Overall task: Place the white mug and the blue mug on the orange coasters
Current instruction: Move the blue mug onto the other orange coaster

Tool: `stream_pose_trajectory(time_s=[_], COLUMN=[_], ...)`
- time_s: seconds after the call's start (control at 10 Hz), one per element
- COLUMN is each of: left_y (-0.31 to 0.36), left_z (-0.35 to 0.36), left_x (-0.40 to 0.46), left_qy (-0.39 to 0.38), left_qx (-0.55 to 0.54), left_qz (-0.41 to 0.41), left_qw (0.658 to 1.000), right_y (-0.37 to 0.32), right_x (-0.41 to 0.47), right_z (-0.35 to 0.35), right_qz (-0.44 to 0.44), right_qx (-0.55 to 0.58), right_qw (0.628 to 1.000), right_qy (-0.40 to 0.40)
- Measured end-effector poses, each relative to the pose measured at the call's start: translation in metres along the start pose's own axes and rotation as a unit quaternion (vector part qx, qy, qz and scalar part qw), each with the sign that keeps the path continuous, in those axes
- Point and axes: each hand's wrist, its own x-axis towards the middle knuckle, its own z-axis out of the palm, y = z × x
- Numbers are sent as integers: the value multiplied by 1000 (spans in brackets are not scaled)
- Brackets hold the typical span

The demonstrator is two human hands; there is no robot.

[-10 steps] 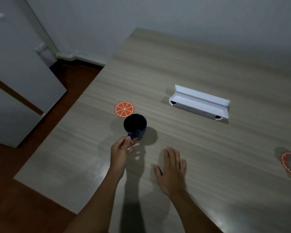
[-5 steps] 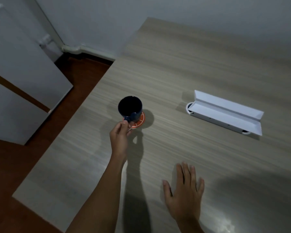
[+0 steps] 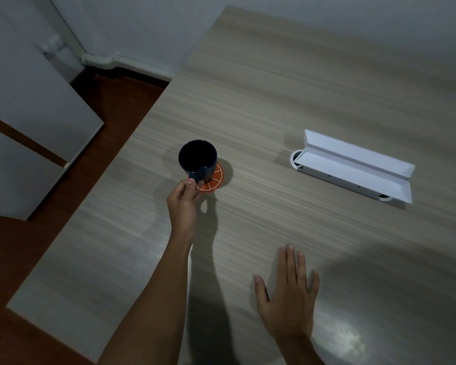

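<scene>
The dark blue mug (image 3: 197,158) stands upright on an orange-slice coaster (image 3: 214,180) near the table's left edge, covering most of it. My left hand (image 3: 183,200) is just in front of the mug, its fingertips pinched on the mug's handle. My right hand (image 3: 287,293) lies flat and empty on the table at the near right, fingers spread. No white mug or second coaster is in view.
A long white open box (image 3: 353,168) lies on the wooden table (image 3: 274,96) to the right of the mug. The table's left edge drops to a dark wooden floor (image 3: 111,106), with a white cabinet (image 3: 24,119) beyond.
The blue mug went from the bare table in front of the coaster onto the coaster, carried by my left hand. The view swung left, so the right-hand coaster left the frame.
</scene>
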Motion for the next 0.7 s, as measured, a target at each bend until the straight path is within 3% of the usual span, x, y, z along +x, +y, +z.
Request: stream_pose_trajectory(time_s=[0.4, 0.6, 0.7], left_y=[-5, -8, -20], left_z=[-6, -22, -37], left_x=[3, -28, -70], left_qy=[-30, -9, -10], left_qx=[32, 33, 96], left_qz=[-24, -63, -64], left_qw=[999, 997, 993], right_y=[1, 1, -2], right_x=[0, 0, -2], right_z=[1, -2, -9], right_qz=[-2, -5, -3], right_qx=[7, 6, 23], right_qw=[1000, 1000, 1000], right_qy=[0, -3, -10])
